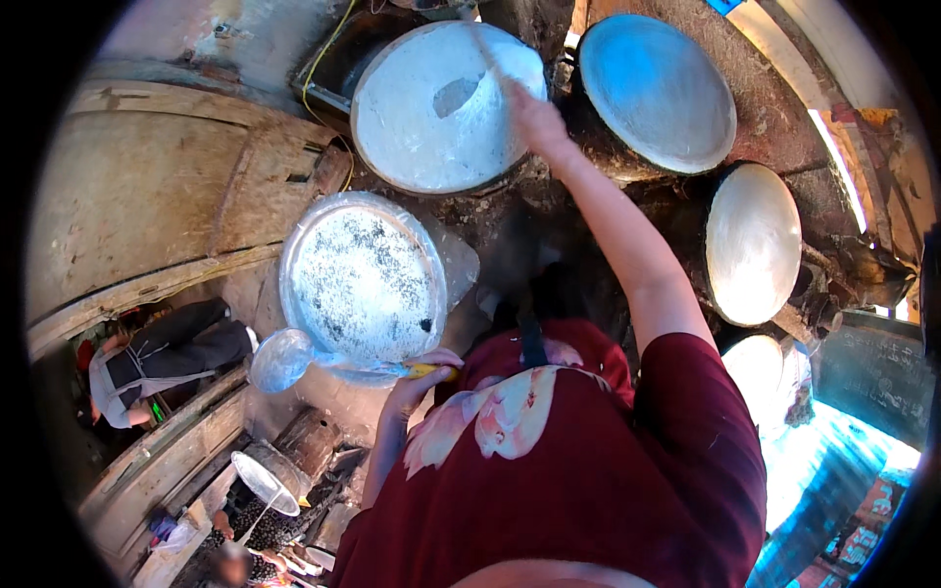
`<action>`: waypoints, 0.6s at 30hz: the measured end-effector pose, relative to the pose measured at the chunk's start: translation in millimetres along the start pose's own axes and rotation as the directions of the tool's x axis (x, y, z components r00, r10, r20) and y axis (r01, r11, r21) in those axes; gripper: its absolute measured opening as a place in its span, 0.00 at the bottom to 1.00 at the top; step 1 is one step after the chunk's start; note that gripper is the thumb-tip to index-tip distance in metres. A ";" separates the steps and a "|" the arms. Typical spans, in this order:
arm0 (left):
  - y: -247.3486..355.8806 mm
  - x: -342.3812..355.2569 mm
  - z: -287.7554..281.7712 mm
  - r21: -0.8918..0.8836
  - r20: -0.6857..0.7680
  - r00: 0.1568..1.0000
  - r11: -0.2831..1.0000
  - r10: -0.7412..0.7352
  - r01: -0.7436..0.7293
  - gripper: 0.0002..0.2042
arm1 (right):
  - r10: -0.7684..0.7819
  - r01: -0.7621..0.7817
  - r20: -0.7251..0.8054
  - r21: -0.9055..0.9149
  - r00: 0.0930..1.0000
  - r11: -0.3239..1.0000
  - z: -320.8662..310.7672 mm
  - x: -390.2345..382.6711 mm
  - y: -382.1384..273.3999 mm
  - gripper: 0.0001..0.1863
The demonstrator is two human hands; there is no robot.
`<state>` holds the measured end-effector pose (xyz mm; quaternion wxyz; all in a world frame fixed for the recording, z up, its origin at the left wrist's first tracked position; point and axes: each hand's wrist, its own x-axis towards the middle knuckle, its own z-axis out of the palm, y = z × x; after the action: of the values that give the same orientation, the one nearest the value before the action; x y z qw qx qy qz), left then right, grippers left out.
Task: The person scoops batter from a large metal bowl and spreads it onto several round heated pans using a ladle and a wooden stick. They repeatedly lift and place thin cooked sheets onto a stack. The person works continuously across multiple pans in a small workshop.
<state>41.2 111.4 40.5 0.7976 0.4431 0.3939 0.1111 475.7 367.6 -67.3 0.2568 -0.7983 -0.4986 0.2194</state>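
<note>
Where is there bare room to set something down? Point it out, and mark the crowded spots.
Bare-looking: the broad brown wooden boards, between the grey wall and round silver metal basin. Crowded: the basin's near edge, taken up by the yellow-handled metal ladle and left hand, and the large round white-coated griddle under the right hand.

A maroon shirt (608, 461) bears large pale petals (510, 421), its sleeve (686, 377) ending well short of the right hand (537, 120).
</note>
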 end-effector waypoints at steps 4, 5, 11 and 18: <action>-4.3 6.7 13.4 -0.304 -0.171 0.985 0.952 -0.010 -0.043 0.15 | -0.531 0.483 0.245 0.230 0.811 0.845 -14.9 -55.3 -58.1 0.25; 0.0 9.0 20.1 -0.324 -0.232 0.972 0.941 0.023 -0.100 0.16 | -0.510 0.453 0.106 0.334 0.853 0.827 -26.5 -67.6 -52.1 0.25; 57.1 20.1 36.9 -0.412 -0.272 0.962 0.900 0.030 -0.145 0.18 | 0.054 -0.022 -0.057 0.457 0.997 0.889 -34.6 -83.0 58.2 0.22; 98.8 34.7 26.0 -0.501 -0.019 0.997 0.864 -0.072 0.053 0.13 | 0.077 -0.080 0.026 0.513 0.997 0.855 -49.0 -103.0 44.5 0.23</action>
<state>100.1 171.1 108.3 0.8807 0.2064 0.3807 0.1918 494.0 248.1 -47.8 0.4500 -0.7202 -0.3897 0.3563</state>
